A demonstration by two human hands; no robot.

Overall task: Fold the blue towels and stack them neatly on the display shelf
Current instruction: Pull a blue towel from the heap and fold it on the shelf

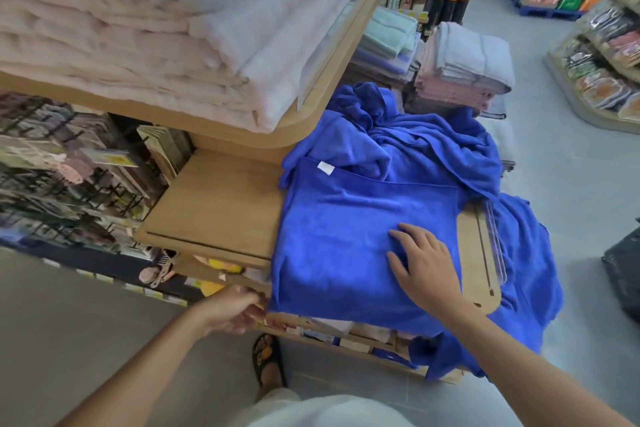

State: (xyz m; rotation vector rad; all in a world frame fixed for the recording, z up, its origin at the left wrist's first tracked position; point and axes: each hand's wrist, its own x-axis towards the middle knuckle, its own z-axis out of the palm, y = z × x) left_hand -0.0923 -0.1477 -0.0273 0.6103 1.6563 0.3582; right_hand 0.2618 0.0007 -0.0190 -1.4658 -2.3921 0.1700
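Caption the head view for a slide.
Right hand presses a spread blue cloth towel flat on the light wooden display shelf; left hand grips its corner.

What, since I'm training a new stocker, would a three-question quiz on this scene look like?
1. True or false: the right hand lies open on the spread towel.
2. Where is the towel's white tag? A) by its far left corner B) under the right hand C) by its near right corner
3. Fill in: behind the spread towel, the other blue towels lie ___.
Key: 1 true; 2 A; 3 crumpled (not yet folded).
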